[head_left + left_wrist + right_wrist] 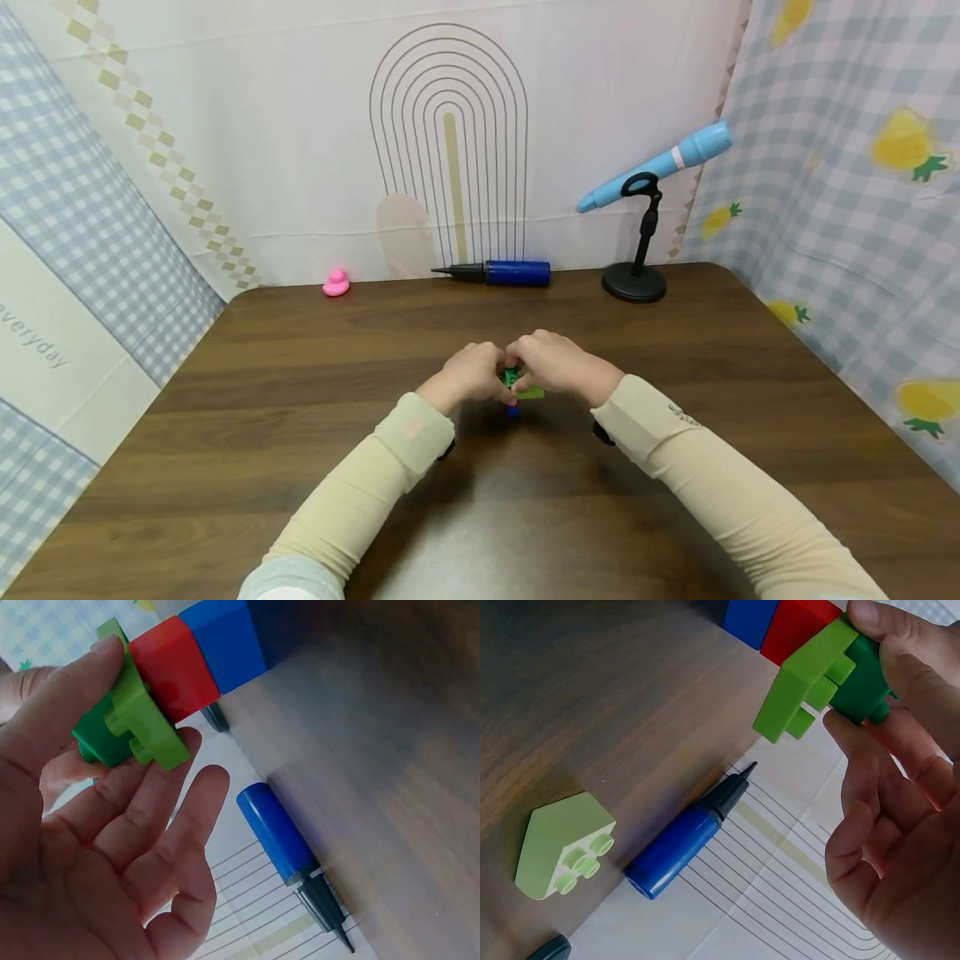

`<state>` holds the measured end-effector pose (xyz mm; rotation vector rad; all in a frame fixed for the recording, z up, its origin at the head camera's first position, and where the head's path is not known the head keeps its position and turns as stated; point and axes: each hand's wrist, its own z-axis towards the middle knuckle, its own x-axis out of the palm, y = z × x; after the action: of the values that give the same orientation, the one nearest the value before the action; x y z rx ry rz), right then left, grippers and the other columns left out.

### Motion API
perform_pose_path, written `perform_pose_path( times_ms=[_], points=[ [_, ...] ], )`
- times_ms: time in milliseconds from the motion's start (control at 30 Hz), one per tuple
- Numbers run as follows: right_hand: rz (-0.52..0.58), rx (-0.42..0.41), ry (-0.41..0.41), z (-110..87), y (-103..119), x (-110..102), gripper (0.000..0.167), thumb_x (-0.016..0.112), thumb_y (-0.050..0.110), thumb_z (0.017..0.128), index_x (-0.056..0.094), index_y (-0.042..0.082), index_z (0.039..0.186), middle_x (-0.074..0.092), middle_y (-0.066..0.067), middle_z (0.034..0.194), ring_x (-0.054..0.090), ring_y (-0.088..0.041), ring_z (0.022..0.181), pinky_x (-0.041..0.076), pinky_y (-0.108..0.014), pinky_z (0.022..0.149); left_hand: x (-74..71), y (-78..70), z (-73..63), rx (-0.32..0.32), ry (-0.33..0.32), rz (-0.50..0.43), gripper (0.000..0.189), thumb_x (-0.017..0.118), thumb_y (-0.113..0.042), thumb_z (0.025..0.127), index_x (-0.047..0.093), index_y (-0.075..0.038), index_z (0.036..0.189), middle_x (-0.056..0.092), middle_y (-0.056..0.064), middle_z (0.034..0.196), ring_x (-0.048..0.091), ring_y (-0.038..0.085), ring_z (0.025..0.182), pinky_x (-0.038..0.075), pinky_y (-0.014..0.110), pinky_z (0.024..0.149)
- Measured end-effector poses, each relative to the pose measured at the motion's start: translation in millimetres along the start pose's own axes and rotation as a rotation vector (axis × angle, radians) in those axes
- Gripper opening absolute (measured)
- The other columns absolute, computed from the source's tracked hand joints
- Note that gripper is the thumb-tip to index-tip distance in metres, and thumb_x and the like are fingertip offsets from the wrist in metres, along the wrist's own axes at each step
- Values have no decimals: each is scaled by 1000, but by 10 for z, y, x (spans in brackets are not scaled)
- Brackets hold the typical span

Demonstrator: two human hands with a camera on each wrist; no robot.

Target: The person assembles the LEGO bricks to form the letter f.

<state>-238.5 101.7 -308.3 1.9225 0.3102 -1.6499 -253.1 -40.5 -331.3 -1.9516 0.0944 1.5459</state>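
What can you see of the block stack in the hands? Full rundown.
The block stack looks like glossy plastic studded toy bricks: a blue brick standing on the table, a red brick on it, then a wider lime-green plate overhanging, topped by a dark green piece. It stands at mid-table. Fingers of the left hand and right hand pinch the green top pieces from either side.

Open table (247,433) either side of my hands and toward me. Along the far edge: pink duck (336,283), blue hand pump (498,272) lying flat, mic stand (636,275) with light-blue microphone (660,165) overhanging. Fabric walls close off left, right and back.
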Motion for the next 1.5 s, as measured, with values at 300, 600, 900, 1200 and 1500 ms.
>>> perform_pose_path(
  times_ms=[300,600,900,1200,1500],
  points=[
    [0,8,5,13,16,-22,25,74,20,69,64,9,89,60,1,82,52,-10,68,45,-27,63,11,-22,-1,-12,-14,22,26,79,-31,59,61,-15,68,54,-6,59,45,14,58,37,27,53],
    [1,2,23,30,-15,-34,24,76,22,67,63,10,83,58,4,76,51,-10,66,44,-26,60,-11,-60,8,-30,6,21,26,80,-31,59,61,-15,67,56,-5,59,47,14,58,39,27,52],
    [45,-4,36,47,-20,-54,23,75,20,67,63,10,85,58,4,77,52,-9,66,44,-26,60,-38,-57,14,-60,10,33,28,80,-33,57,62,-15,70,56,-5,62,48,14,60,40,28,51],
    [58,9,21,49,-33,-36,29,75,24,67,64,10,91,61,3,83,54,-10,71,45,-27,63,-42,-33,19,-59,2,32,27,80,-32,58,62,-16,70,56,-6,62,48,14,61,39,27,52],
    [100,-3,1,26,-86,4,31,74,25,69,64,10,95,63,1,90,57,-13,79,45,-28,66,-35,-28,11,-68,11,25,26,80,-32,59,61,-17,67,55,-6,60,48,13,59,39,28,50]
  ],
)
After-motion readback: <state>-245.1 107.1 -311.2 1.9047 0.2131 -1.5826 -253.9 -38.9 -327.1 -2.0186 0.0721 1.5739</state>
